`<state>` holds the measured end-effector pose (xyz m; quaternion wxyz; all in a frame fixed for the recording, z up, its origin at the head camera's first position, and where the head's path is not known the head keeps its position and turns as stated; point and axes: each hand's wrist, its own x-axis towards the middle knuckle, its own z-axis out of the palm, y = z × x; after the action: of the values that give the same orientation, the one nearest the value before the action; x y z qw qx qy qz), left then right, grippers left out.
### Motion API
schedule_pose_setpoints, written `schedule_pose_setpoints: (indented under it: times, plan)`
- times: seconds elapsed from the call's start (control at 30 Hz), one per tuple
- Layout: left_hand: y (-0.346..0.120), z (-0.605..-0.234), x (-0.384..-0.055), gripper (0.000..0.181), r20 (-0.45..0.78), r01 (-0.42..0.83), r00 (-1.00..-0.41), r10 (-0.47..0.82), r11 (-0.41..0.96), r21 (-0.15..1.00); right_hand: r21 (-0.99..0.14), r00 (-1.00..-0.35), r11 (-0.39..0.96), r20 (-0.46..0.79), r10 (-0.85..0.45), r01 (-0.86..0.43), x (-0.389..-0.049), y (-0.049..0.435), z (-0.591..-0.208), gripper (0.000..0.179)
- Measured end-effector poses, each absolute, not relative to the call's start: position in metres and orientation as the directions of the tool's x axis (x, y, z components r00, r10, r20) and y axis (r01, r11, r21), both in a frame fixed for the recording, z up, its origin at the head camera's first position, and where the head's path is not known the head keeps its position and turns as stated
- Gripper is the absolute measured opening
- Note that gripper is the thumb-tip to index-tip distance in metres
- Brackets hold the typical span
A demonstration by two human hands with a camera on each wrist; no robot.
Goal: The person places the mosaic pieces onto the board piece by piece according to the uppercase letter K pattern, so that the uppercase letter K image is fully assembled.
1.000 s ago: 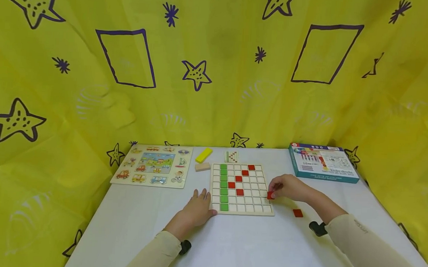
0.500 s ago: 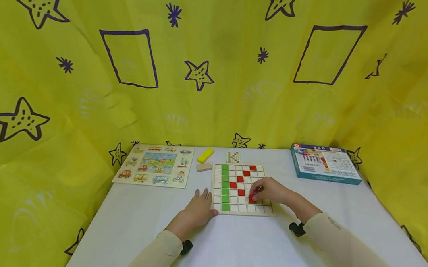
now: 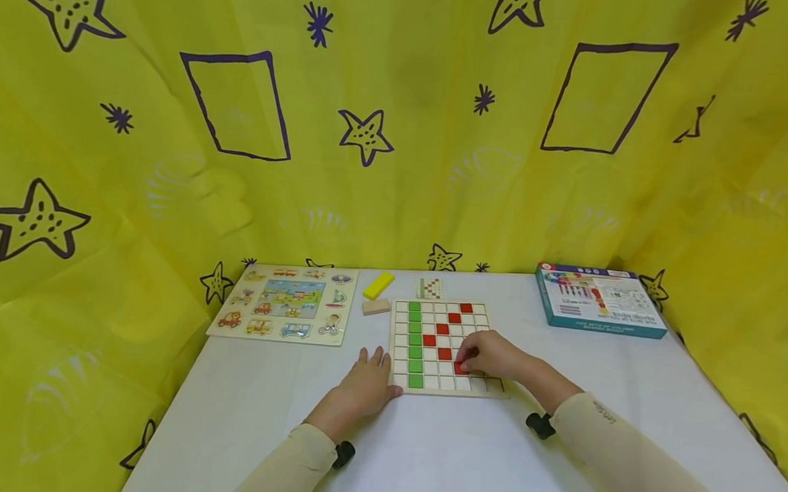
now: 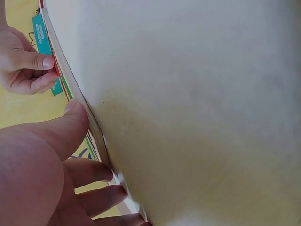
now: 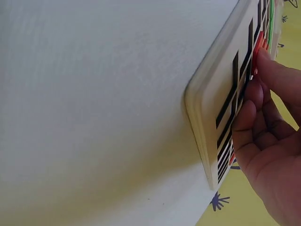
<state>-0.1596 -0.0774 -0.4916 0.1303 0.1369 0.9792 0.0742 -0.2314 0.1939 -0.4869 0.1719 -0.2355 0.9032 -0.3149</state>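
A square wooden grid board (image 3: pixel 430 382) lies on the white table. Green tiles (image 3: pixel 416 352) fill one column near its left side, and several red tiles (image 3: pixel 442 329) run in slanting lines beside them. My right hand (image 3: pixel 493 354) pinches a red tile (image 3: pixel 460 368) between thumb and fingers, down at a lower cell. In the right wrist view, the thumb is on that red tile (image 5: pixel 257 54), close over the grid. My left hand (image 3: pixel 362 387) rests along the board's left edge, its fingers extended and the thumb at the near corner. A small pattern card (image 3: pixel 430 289) lies behind the board.
A vehicle picture puzzle (image 3: pixel 276 329) lies at the back left. Between it and the board are a yellow block (image 3: pixel 378 285) and a plain wooden block (image 3: pixel 376 307). A teal-edged box (image 3: pixel 601 301) lies at the back right; yellow cloth (image 3: pixel 396 201) hangs behind.
My right hand has carried the red tile leftward from the board's right edge and lowered it at a cell. The loose red tile on the table is now hidden by my right arm. The left hand stays put.
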Motion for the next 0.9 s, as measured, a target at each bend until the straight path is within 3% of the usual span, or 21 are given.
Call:
schedule_pose_setpoints:
  times: [0.57,0.9]
  plan:
    - [-0.077,-0.491,-0.160,0.075,-0.227,0.266,-0.926,0.300,0.949,0.169,-0.668,-0.849,0.692,-0.172,-0.500,-0.272,-0.231,0.198,-0.493,0.006]
    - [-0.077,-0.493,-0.160,0.074,-0.235,0.250,-0.928,0.288,0.951,0.180,-0.674,-0.891,0.704,-0.150,-0.428,-0.225,-0.230,0.232,-0.464,0.010]
